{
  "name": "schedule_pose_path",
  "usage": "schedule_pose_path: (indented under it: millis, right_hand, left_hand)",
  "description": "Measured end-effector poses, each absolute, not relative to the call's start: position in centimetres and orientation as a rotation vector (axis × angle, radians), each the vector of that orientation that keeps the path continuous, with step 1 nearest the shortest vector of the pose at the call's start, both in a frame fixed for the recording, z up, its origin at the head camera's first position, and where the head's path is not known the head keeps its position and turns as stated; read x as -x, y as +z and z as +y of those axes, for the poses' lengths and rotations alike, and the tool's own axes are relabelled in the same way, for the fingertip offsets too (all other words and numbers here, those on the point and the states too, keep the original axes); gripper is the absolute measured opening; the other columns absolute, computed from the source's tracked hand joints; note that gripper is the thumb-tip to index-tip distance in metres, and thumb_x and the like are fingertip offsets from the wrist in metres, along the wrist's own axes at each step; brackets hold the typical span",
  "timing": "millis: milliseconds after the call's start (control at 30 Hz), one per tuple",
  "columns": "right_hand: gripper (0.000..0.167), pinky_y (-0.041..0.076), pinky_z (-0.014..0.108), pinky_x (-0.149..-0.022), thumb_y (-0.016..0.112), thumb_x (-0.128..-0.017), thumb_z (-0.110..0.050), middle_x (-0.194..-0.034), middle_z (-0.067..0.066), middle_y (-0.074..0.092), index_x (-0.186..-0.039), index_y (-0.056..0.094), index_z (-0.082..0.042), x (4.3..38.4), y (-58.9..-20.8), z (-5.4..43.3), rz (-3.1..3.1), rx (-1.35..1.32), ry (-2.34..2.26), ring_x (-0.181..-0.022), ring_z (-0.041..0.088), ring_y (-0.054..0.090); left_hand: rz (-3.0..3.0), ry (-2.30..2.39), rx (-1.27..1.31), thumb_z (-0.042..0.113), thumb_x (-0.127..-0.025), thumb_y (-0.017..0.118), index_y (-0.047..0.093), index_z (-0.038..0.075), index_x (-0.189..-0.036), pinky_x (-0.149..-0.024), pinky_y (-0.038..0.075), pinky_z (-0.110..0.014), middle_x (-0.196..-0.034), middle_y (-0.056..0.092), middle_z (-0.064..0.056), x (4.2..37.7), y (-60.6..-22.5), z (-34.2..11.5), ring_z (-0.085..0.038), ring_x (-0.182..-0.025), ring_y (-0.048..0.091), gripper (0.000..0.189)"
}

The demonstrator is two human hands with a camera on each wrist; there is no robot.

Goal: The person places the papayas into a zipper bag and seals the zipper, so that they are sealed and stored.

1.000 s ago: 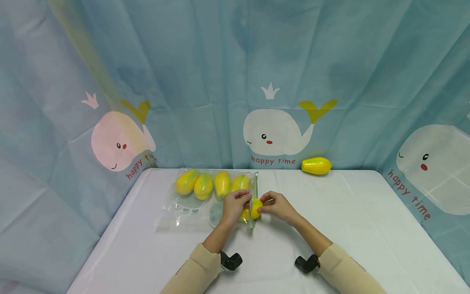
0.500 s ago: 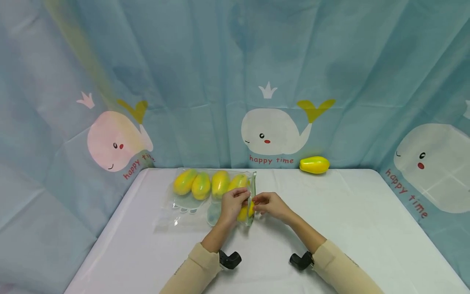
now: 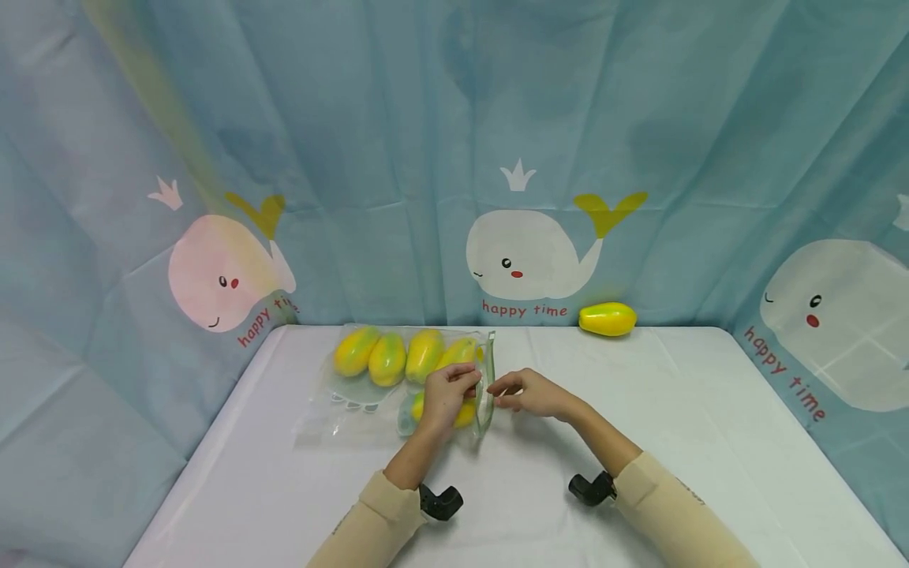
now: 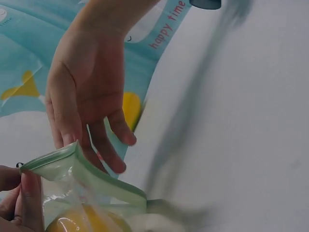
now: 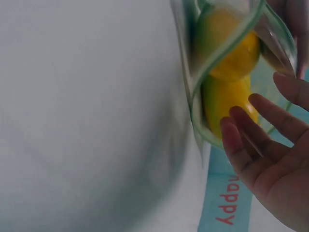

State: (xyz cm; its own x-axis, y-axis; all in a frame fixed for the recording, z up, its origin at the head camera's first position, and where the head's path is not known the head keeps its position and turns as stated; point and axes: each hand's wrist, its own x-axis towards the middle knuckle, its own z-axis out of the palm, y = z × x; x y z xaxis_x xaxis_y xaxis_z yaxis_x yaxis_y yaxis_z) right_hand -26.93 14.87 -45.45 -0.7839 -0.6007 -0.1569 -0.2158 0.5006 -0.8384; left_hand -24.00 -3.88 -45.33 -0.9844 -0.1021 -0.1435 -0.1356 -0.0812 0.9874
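Note:
A clear zip bag [image 3: 341, 426] with a green-edged mouth lies on the table, its opening facing right. Several yellow-green papayas [image 3: 424, 356] are inside it, most in a row along the far side. My left hand [image 3: 442, 398] pinches the bag's rim between thumb and fingers and holds the mouth apart. Partly hidden behind that hand is one papaya [image 3: 465, 414] in the nearer part of the bag. My right hand [image 3: 536, 393] is just outside the mouth, fingers extended, holding nothing. In the right wrist view, two papayas [image 5: 227, 104] show through the gaping mouth.
One loose papaya [image 3: 607, 319] lies at the table's back edge, right of centre, against the blue whale-print curtain [image 3: 405, 260]. White cloth [image 3: 675, 426] covers the table. A black wrist camera [image 3: 592, 489] sits on each forearm.
The nearer papaya has gone from the bag's mouth leftward, deeper into the bag. My right hand has let go of it and now stays by the opening; my left hand keeps its hold.

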Motion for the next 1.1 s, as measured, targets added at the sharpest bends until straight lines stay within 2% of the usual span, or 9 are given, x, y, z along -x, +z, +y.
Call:
schedule_pose_path:
  millis: [367,500,867,1100]
  right_hand:
    - [0.036,0.056,0.032,-0.082,0.061,-0.095,-0.025,-0.116,0.01,0.068,-0.123,0.065,-0.001,28.6,-43.5,17.9,2.476,0.503,-1.147,-0.097,0.018,0.061]
    - [0.037,0.056,0.034,-0.084,0.061,-0.096,-0.024,-0.117,0.011,0.068,-0.124,0.064,0.0,29.2,-43.3,19.3,2.507,0.463,-1.148,-0.099,0.024,0.061]
    - [0.032,0.055,0.037,-0.084,0.061,-0.095,-0.017,-0.108,0.017,0.067,-0.119,0.064,0.003,31.4,-42.3,22.9,2.733,0.435,-1.05,-0.095,0.025,0.059]
    - [0.032,0.055,0.037,-0.081,0.061,-0.095,-0.015,-0.108,0.02,0.065,-0.118,0.064,0.006,32.4,-41.5,24.7,2.861,0.406,-0.988,-0.096,0.029,0.058]
  left_hand:
    - [2.164,2.139,0.272,0.011,-0.09,0.069,0.068,-0.006,-0.111,-0.064,0.054,-0.018,-0.091,0.071,-0.008,23.9,-44.7,-4.5,-0.01,-0.068,0.059,0.026]
    - [2.151,2.134,0.269,0.01,-0.091,0.068,0.068,-0.005,-0.111,-0.064,0.054,-0.018,-0.089,0.07,-0.007,23.8,-44.7,-4.7,-0.011,-0.068,0.059,0.026]
    - [2.102,2.164,0.243,0.007,-0.091,0.067,0.066,-0.009,-0.112,-0.064,0.055,-0.019,-0.086,0.069,-0.003,24.2,-44.5,-5.0,-0.011,-0.066,0.059,0.026]
    - [2.098,2.229,0.24,0.012,-0.089,0.071,0.069,-0.004,-0.109,-0.064,0.054,-0.017,-0.086,0.07,-0.003,24.3,-44.5,-4.7,-0.008,-0.064,0.059,0.026]
